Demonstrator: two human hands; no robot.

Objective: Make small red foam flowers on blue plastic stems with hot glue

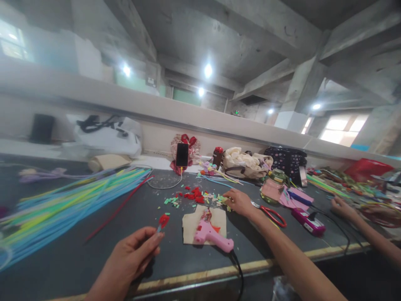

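My left hand (133, 253) pinches a small red flower-shaped piece (163, 220) on a short light-blue stem, held up over the near left of the dark table. Reaching across to the right, my right hand (239, 202) has its fingers bent down at the edge of the scattered yellow and green cut pieces (216, 200); whatever lies between its fingertips is too small to make out. Red pieces (196, 195) form a heap left of that hand. Between my hands, a pink glue gun (213, 237) rests on a beige sheet (189, 230).
Red-handled scissors (275, 216), a purple power strip (308, 221) and a lidded jar (273, 187) stand on the right. Another person's hand (343, 207) is at far right. Long coloured stems (84, 205) cover the left. A phone (182, 155) stands at the back, its cable looping forward.
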